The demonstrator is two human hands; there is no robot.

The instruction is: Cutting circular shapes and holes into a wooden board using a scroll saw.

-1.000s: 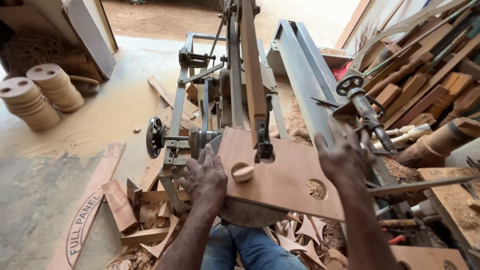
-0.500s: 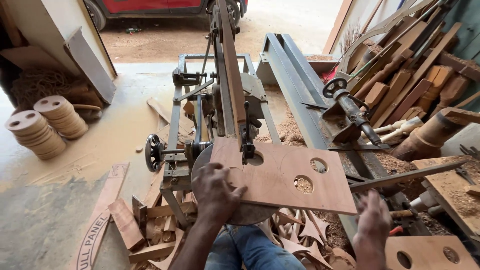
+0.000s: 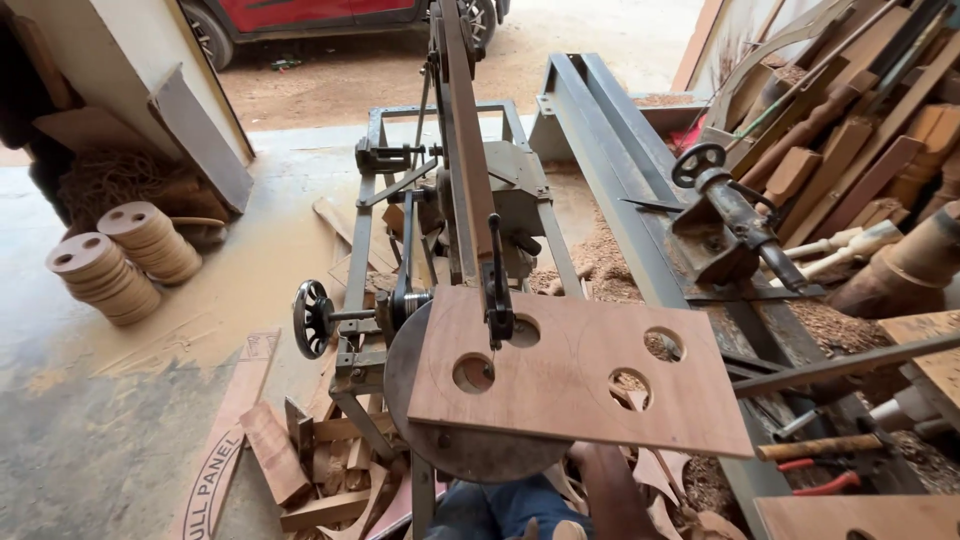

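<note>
A brown plywood board (image 3: 570,400) with several round holes lies flat on the saw's round metal table (image 3: 470,455). The thin saw blade and its guide (image 3: 495,315) come down at the board's left part, between two of the holes. Pencil circles are drawn on the board around the holes. Neither of my hands shows in the head view, and nothing touches the board. My knees in blue jeans (image 3: 500,505) are below the table at the bottom edge.
Two stacks of holed wooden discs (image 3: 120,260) stand on the dusty floor at left. Offcuts (image 3: 300,470) litter the floor under the saw. A lathe bed with a tailstock (image 3: 720,225), timber pieces and red-handled pliers (image 3: 820,485) fill the right side.
Both of my hands have come off the board and dropped out of view. The board now lies alone on the saw table, turned so more holes show.
</note>
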